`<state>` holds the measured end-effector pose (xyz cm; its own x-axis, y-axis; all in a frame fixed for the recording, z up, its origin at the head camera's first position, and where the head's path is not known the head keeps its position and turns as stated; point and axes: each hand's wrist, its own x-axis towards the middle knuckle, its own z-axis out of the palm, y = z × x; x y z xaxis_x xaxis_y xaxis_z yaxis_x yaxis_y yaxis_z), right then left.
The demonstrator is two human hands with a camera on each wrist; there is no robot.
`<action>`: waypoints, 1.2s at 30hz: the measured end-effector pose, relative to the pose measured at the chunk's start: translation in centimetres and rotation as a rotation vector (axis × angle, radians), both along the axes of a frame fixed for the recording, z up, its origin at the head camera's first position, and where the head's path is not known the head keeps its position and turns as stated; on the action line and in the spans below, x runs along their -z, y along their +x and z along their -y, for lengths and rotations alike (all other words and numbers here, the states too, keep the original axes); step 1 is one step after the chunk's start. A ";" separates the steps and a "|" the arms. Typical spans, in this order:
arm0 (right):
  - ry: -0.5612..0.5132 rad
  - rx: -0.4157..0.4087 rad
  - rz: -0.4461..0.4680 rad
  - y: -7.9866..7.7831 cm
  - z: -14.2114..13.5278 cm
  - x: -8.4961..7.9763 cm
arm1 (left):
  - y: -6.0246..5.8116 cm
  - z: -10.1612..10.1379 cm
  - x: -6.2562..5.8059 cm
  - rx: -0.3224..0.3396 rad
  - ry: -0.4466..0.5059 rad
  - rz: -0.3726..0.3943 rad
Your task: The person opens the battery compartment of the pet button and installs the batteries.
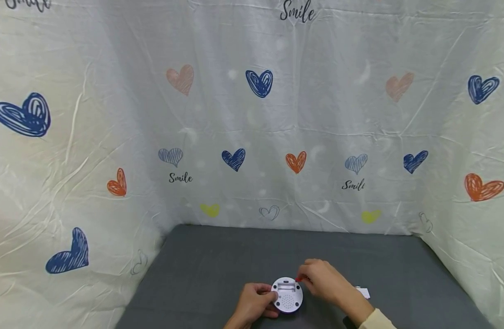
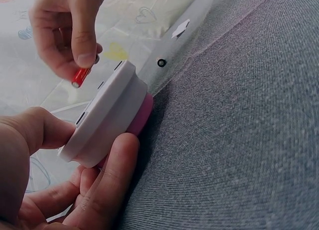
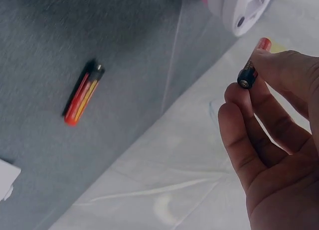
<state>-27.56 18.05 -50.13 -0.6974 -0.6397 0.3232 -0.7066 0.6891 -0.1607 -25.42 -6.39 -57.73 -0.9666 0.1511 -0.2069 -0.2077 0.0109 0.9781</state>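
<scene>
Round white battery-operated device point(image 1: 287, 304), lower centre of my head view, sits gripped by the left hand point(image 1: 255, 302); the right hand point(image 1: 322, 279) pinches a cylindrical battery point(image 3: 247, 74). I judge loading underway, the next move demanding aligned ends.

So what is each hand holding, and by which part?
Left hand: the round white device, by one side. Right hand: a battery, pinched around its middle.

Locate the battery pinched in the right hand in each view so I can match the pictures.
Head: battery, a small red tip low, right of centre.
Left wrist: battery, upper left, red end down.
Right wrist: battery, upper right, black end down.
Shared landmark: the round white device, near it in all three.
</scene>
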 end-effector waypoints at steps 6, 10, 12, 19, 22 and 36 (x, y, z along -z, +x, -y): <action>-0.017 0.000 0.016 -0.1 1.0 0.6 | -0.1 0.1 0.2 0.010 0.016 -0.010; -0.007 -0.002 0.008 -0.2 1.6 1.0 | -0.1 0.1 0.4 0.015 0.021 -0.018; -0.001 -0.003 0.008 -0.2 1.8 1.1 | -0.1 0.1 0.3 0.017 0.016 -0.017; 0.011 0.004 0.014 0.0 2.7 1.6 | 0.0 0.1 0.1 0.017 0.007 -0.014; 0.024 0.011 0.002 0.0 3.1 1.9 | 0.1 0.2 0.1 0.018 0.005 -0.015; 0.055 0.059 -0.044 0.1 4.3 2.3 | 0.3 0.1 -0.1 0.020 0.003 -0.033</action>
